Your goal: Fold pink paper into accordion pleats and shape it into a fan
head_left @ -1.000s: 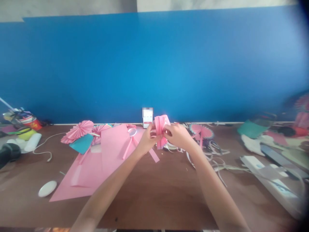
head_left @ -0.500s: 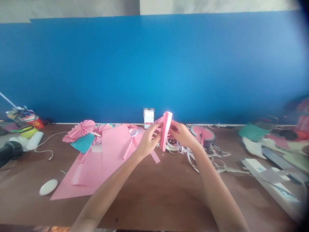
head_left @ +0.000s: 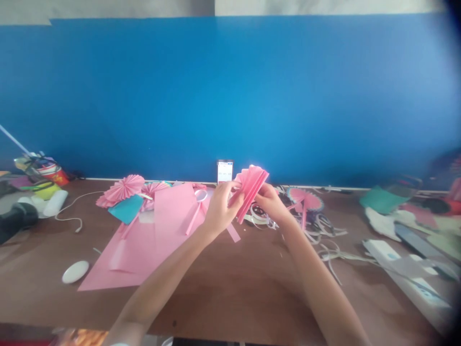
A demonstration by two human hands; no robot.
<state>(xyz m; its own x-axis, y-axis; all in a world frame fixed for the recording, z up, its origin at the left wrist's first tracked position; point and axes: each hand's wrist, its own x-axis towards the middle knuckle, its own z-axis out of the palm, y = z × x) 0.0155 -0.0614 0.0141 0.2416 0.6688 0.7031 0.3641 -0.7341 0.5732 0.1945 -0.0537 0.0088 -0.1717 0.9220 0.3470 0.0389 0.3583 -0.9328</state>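
Note:
Both hands hold a pink accordion-pleated paper (head_left: pixel 251 187) above the brown table (head_left: pixel 234 288). My left hand (head_left: pixel 221 209) pinches its left side near the lower end. My right hand (head_left: pixel 271 202) grips it from the right. The pleats fan out at the top and tilt to the right. Just behind it a small phone (head_left: pixel 225 172) stands against the blue wall.
Large pink paper sheets (head_left: pixel 144 235) lie to the left with finished pink fans (head_left: pixel 120 190), a teal card (head_left: pixel 127 209) and a white oval object (head_left: pixel 75 271). White paper strips (head_left: pixel 324 235) and a pink fan on a stick (head_left: pixel 304 199) lie to the right. Clutter fills both far ends.
The pleated paper went from spread flat, to pressed into a narrow upright stack, to fanned open at the top and tilted right. Both hands stayed on it.

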